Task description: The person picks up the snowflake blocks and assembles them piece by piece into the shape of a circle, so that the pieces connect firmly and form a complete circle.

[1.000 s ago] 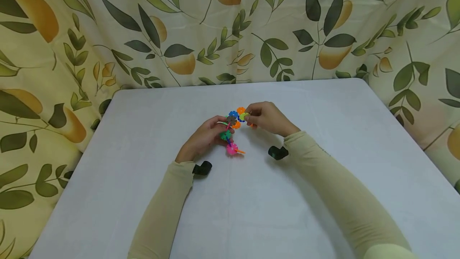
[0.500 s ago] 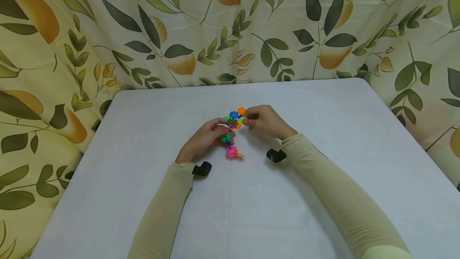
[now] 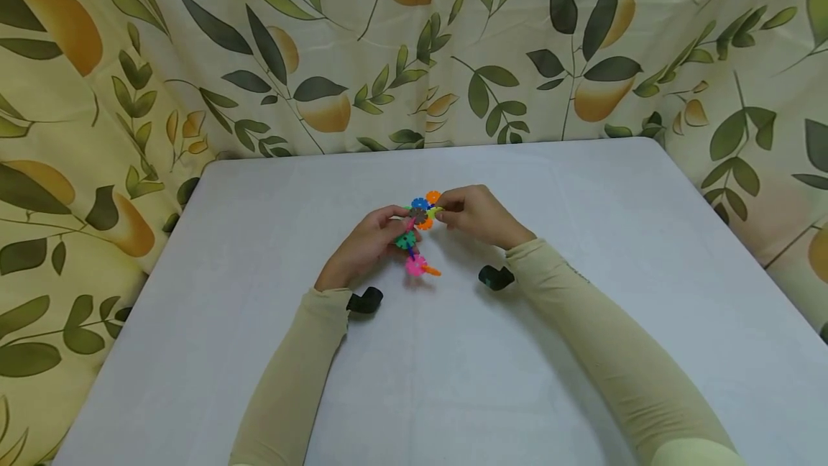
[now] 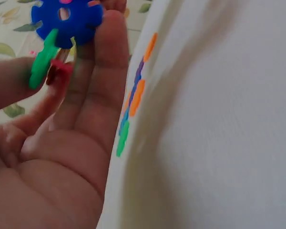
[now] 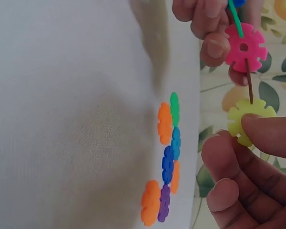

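Near the centre of the head view, two bare hands meet over a chain of small notched plastic discs (image 3: 405,239). On the left of that middle area, the left hand (image 3: 359,245) holds the chain, its thumb and fingers curled about it; in the left wrist view the thumb touches a bright green disc seen edge-on (image 4: 41,62), slotted against a royal blue notched disc (image 4: 44,21) at the upper left of the frame.

On the other side, the right hand (image 3: 481,216) pinches a pale yellow notched disc (image 5: 236,117) between thumb and forefinger, the remaining fingers loosely bent. At the right of the right wrist view, a thin brown disc turned edge-on (image 5: 250,86) runs from the yellow disc up to a hot pink disc (image 5: 255,47) beside the left fingertips; whether the brown edge sits in the yellow disc's slot or only touches it cannot be told. From the grey-brown piece the chain bends down the head view through green and blue to another pink disc (image 3: 416,265) and an orange disc (image 3: 433,271) at its lower end.

Lower centre in the right wrist view, a cluster of green, orange, blue and purple discs (image 5: 168,164) lies on the white tabletop (image 3: 414,380). Beige sleeves (image 3: 608,336) reach in from the bottom of the head view, and a leaf-and-fruit patterned curtain (image 3: 517,42) fills its top.
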`<state>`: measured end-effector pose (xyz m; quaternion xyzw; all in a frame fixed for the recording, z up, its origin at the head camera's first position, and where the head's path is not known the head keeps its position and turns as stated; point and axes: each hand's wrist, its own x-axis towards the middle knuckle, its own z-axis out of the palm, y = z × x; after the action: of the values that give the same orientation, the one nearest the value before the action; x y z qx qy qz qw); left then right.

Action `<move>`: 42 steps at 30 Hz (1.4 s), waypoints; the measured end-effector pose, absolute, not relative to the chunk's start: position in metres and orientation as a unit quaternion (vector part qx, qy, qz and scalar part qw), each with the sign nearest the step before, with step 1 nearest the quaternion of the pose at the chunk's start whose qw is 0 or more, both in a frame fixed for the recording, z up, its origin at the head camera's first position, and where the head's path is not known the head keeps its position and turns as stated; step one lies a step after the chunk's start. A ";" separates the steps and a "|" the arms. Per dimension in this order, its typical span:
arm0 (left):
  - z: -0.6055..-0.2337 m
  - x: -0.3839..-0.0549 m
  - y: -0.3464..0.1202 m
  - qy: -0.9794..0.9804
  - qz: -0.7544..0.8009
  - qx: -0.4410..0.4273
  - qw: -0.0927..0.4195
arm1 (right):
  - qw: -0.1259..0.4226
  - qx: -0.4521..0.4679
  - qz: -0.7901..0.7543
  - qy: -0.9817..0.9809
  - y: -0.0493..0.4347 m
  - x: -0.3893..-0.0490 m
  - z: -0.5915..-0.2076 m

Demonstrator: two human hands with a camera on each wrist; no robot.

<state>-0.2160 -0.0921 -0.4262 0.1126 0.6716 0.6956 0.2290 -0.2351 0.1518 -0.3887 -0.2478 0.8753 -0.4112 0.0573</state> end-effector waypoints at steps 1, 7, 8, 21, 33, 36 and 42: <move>-0.425 -0.216 -0.091 0.674 0.695 0.106 0.227 | 0.057 -0.251 -0.412 0.874 0.151 -0.235 -0.388; -0.423 -0.217 -0.088 0.668 0.706 0.086 0.219 | 0.053 -0.265 -0.402 0.875 0.145 -0.233 -0.387; -0.423 -0.217 -0.088 0.666 0.708 0.086 0.218 | 0.053 -0.263 -0.400 0.876 0.145 -0.232 -0.387; -0.421 -0.215 -0.083 0.675 0.704 0.084 0.203 | 0.030 -0.264 -0.401 0.877 0.139 -0.225 -0.383; -0.405 -0.211 -0.083 0.693 0.692 0.080 0.186 | 0.001 -0.282 -0.408 0.868 0.133 -0.222 -0.376; -0.401 -0.211 -0.085 0.689 0.696 0.095 0.178 | -0.003 -0.272 -0.419 0.866 0.132 -0.220 -0.374; -0.395 -0.213 -0.090 0.664 0.720 0.111 0.169 | -0.016 -0.263 -0.452 0.852 0.129 -0.216 -0.370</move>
<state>-0.2126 -0.0901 -0.3953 0.1114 0.6641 0.7197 0.1691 -0.2164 0.1295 -0.3695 -0.2626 0.8522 -0.4523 -0.0158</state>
